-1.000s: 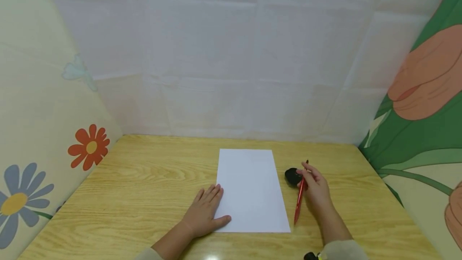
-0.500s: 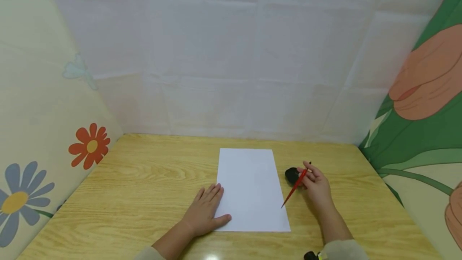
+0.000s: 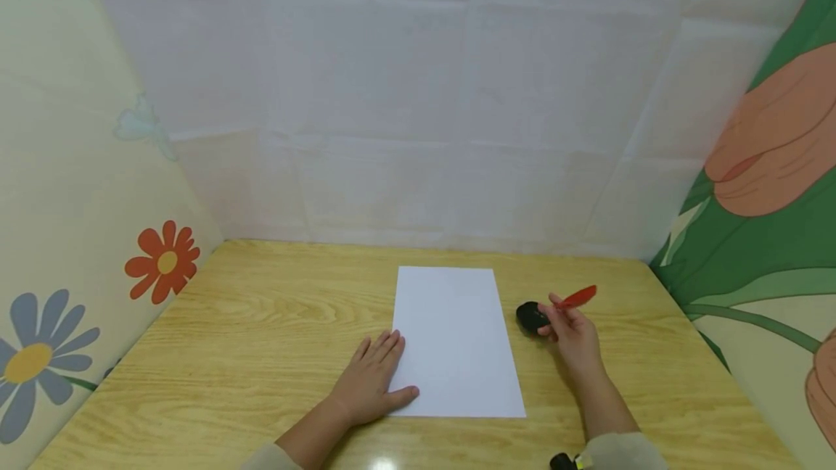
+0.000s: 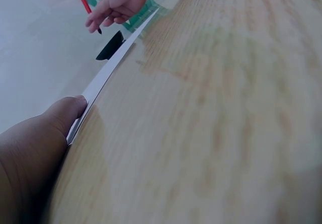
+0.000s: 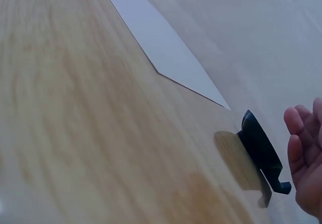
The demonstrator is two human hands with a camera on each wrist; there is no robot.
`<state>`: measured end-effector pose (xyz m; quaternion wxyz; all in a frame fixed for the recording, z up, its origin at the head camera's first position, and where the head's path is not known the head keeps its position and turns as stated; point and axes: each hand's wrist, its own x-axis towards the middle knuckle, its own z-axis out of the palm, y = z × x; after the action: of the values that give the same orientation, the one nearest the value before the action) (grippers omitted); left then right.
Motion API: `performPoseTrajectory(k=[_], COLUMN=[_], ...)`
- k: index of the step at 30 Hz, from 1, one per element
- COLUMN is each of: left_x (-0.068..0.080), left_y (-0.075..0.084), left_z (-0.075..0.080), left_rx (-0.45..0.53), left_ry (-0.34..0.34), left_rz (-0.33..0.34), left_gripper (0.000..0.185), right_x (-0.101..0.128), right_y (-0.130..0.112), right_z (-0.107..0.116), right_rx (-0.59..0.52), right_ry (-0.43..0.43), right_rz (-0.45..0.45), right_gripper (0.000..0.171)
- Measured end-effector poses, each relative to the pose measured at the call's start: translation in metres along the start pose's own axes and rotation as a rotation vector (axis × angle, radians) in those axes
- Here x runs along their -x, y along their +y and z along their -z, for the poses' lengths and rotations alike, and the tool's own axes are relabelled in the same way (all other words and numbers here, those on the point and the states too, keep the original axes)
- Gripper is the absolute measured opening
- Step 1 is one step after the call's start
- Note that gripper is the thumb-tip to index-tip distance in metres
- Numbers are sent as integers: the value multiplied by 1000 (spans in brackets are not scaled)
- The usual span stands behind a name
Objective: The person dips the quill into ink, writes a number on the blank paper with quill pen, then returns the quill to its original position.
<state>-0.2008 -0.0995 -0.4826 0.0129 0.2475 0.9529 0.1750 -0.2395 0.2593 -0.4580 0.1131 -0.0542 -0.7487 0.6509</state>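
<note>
A white sheet of paper (image 3: 453, 339) lies on the wooden table. My left hand (image 3: 372, 386) rests flat on its lower left edge, fingers straight and thumb spread. Between the thumb and fingers of my right hand (image 3: 575, 343) I hold a slim red brush (image 3: 578, 297); its dark tip shows in the left wrist view, pointing down. The red handle end points up and to the right. Just left of those fingers sits a small black dish (image 3: 530, 318). In the right wrist view the dish (image 5: 259, 143) has a hooked lip, and the brush is out of sight.
The wood-grain table (image 3: 261, 310) reaches back to a white cloth backdrop (image 3: 366, 107). Printed flower cloths (image 3: 163, 263) flank the left and right sides. A small black object (image 3: 562, 462) is by the right sleeve.
The brush has turned in my right hand: its red handle end swung from pointing down at the table's front, past the paper's edge, to up and right. The left hand and paper stay put.
</note>
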Motion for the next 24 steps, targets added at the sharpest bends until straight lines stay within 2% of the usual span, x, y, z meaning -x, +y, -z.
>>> performPoseTrajectory(k=[8,12,17,24], left_x=[-1,-1,-2,-1], left_y=[0,0,0,0], left_z=[-1,-1,-1,0], left_rx=[-4,-7,-5,-8], left_ry=[-7,-5,-7,-10], left_rz=[1,0,0,8], left_gripper=[91,91,91,91], right_x=[1,0,-2,-4], right_y=[-1,1,2,3], right_z=[0,-1,1,2], right_rx=[66,121,184,237], right_ry=[93,155,138,119], right_rz=[-42,-20,-13,-74], right_gripper=[47,43,43,43])
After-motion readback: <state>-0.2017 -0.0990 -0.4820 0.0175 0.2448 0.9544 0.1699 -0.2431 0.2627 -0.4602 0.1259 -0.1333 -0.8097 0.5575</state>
